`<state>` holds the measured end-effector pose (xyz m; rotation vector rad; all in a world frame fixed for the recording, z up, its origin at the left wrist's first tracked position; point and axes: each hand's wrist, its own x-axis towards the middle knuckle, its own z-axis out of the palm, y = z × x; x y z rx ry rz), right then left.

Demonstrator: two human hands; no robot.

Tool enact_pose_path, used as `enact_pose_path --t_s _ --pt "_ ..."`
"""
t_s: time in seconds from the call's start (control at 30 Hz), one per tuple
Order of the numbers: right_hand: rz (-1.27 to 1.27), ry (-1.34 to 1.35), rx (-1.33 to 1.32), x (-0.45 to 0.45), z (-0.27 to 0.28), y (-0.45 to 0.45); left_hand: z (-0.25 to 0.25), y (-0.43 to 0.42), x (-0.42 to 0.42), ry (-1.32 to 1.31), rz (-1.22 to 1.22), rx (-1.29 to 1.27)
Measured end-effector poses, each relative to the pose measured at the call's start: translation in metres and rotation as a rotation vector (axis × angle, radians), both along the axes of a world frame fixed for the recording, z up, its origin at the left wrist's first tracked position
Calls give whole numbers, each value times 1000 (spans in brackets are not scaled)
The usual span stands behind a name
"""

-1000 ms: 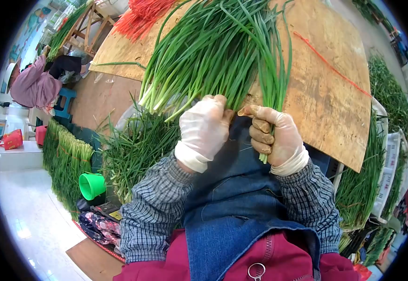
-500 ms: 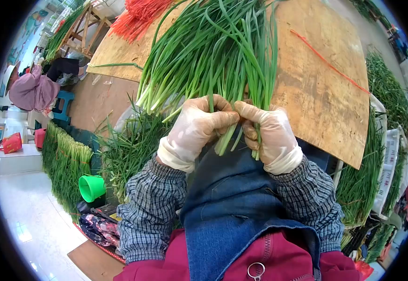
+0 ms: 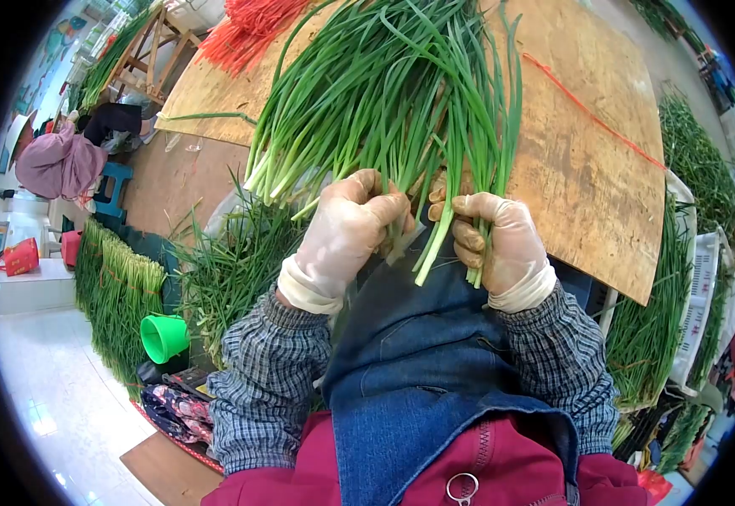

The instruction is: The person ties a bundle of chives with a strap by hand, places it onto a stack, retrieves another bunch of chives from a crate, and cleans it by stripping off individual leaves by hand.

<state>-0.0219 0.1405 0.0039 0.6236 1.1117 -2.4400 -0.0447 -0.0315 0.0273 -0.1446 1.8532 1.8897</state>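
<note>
A thick pile of garlic chives (image 3: pixel 367 93) lies on the wooden board, its pale stem ends pointing toward me. My right hand (image 3: pixel 506 244), in a whitish glove with dirty fingertips, is closed around a few chives whose cut ends stick out below the fingers. One brighter chive stem (image 3: pixel 437 240) slants down beside its fingertips. My left hand (image 3: pixel 342 232), gloved too, pinches at the pile's near edge. Stems run into its fingers from above, and a blurred pale strip hangs just below them; its exact grip is partly hidden.
Red ties (image 3: pixel 249 29) lie at the board's far left, and one red strip (image 3: pixel 591 114) crosses the wooden board (image 3: pixel 578 194). Loose greens (image 3: pixel 241 261) sit left, near a green bucket (image 3: pixel 165 337) and bundled chives (image 3: pixel 119 278). Another person (image 3: pixel 62 164) sits far left.
My hands have moved apart, the left slightly leftward and the right slightly rightward. The chives in my right hand have shifted right, and one stem now slants free between the hands.
</note>
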Motion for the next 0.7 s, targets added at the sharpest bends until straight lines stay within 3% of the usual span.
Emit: enact_pose_path --t_s 0.07,0.2,0.27,0.33,0.43,0.5,0.6,0.7 --pt "0 10 -15 -1 2 0 -5 3 0 19 0 -25" --pt "0 8 -59 -1 2 2 -19 8 1 540 -220 -668" --pt "12 13 -79 0 -1 5 -14 17 2 577 -366 -965" --pt "33 28 -98 0 -4 8 -24 18 2 618 -340 -1015" --pt "48 6 -82 1 -7 12 -27 8 6 752 -191 -865" --pt "8 14 -104 1 -3 12 -7 -15 17 514 -90 -499" --pt "-21 0 -153 0 2 13 31 -76 49 65 41 -518" --pt "-9 -8 -126 0 0 15 13 -169 95 -146 173 -524"
